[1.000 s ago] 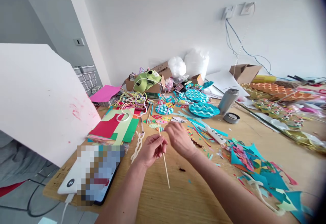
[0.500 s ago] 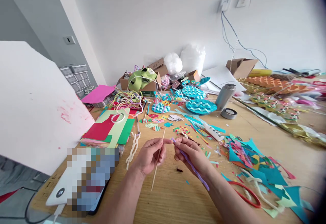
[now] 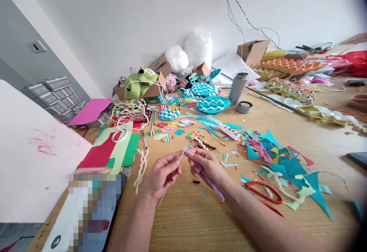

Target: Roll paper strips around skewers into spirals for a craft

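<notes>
Messy wooden surface (image 3: pixel 189 225), lol. Left fingers (image 3: pixel 172 165) pinch a skinny pale stick (image 3: pixel 162 199), right fingers (image 3: pixel 198 158) a long purple pipe cleaner (image 3: pixel 210 183).

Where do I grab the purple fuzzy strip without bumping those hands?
Probably pinch the loose lower end of the purple strip, coming from its left, away from the right hand. That hand pinches the strip's top end, close to the stick in the left hand, while the thin tail runs back beside the wrist, unheld, so it should be easier to reach.
</notes>
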Demonstrator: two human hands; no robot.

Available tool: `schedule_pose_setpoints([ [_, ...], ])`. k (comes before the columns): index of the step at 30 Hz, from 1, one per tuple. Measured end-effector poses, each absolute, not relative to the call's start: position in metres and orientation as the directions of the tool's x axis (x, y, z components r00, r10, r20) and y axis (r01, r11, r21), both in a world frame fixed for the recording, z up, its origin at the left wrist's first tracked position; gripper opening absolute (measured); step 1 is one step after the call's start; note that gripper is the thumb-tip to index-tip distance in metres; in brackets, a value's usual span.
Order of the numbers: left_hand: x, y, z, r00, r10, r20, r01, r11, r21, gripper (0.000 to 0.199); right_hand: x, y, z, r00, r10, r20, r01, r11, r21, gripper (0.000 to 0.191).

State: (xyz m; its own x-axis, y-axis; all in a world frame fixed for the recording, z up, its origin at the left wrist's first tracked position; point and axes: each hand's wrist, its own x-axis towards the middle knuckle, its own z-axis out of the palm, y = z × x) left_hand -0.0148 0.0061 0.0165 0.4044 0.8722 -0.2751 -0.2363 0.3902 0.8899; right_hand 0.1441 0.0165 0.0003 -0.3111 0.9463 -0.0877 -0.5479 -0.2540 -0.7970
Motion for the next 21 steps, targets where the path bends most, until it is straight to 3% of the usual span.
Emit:
schedule_pose_setpoints([
  [9, -0.0172, 0.0053, 0.0212, 0.416, 0.865, -0.283, -0.130, 0.364, 0.922, 0.053, 0.1453, 0.0153, 0.0000, -0.383, 0.917, -0.112, -0.521, -0.314, -0.793, 0.026],
  [21, -0.0153, 0.0054, 0.0204, 0.378, 0.883, -0.277, -0.097, 0.335, 0.937, 0.050, 0.1448, 0.0150, 0.0041, -0.336, 0.937, -0.099, -0.464, -0.256, -0.848, 0.029],
])
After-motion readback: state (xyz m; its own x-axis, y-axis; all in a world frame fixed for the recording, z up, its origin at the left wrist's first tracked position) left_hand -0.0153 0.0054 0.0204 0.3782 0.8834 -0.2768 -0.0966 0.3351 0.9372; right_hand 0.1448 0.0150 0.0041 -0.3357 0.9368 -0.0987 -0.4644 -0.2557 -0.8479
